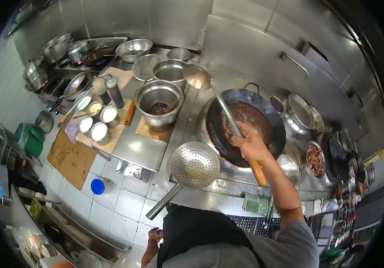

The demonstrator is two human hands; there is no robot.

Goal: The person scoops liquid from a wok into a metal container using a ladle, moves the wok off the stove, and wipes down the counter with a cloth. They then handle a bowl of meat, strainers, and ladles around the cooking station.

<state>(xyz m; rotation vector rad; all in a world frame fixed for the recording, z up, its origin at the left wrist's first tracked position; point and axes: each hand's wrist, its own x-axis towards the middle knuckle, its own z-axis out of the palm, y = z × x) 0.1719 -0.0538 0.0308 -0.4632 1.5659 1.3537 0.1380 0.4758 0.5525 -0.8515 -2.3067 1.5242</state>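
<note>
My right hand [250, 143] is closed around the handle of a long ladle [228, 111] with a wooden end. The ladle's metal bowl [197, 77] is raised beyond the left rim of a black wok [279, 123], above the steel counter. Dark brown sauce or stew [248, 118] fills the wok, which sits on the range. Low beside my body hangs my left hand [155, 235], its fingers loosely apart with nothing visible in them. A perforated strainer [194, 164] lies left of the wok, its handle pointing toward me.
A deep steel pot [156, 119] with dark pieces inside stands left of the wok. Squeeze bottles [115, 92] and white-filled containers [99, 133] occupy the left counter. At right are a bowl of brown meat pieces [315, 160] and stacked pans [335, 156]. A blue-lidded tub [97, 186] is lower left.
</note>
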